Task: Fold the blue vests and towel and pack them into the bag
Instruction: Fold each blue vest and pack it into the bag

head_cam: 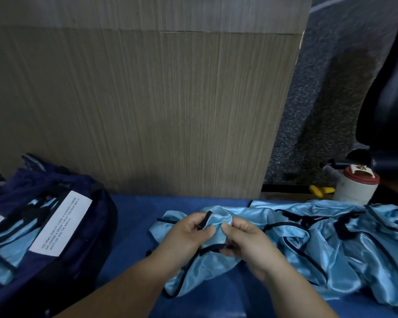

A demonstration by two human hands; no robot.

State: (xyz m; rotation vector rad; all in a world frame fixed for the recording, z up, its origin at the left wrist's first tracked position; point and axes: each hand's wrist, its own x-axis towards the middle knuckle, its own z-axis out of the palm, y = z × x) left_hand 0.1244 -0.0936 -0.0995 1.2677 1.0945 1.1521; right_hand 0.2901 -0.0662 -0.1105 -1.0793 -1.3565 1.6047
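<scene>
A wide wood-grain panel (147, 99) fills the view from 10 to 1 o'clock. At 2 o'clock beside it there is grey carpet (319, 88) and part of a black chair (388, 88). Below the panel, the desk (133, 226) has a blue cover.

A dark navy bag (97, 203) lies open at 8 o'clock. It carries a white label (62, 221) with small print, and some light blue vests (0, 249) already lie inside it. At 4 o'clock a loose pile of light blue vests (354, 244) with black trim is spread on the desk, unfolded.

One vest (193, 271) lies at 6 o'clock, touching this pile, and both hands are on its upper part. The left hand (184, 235) has its fingers curled, and they pinch the black edge of the vest. The right hand (251, 242) is just beside it, fingers also curled, gripping a bunch of the same cloth.

At 3 o'clock, behind the pile, stands a white container (356, 187) with a red lid. A small yellow object (321, 191) lies near it at its 9 o'clock side.
</scene>
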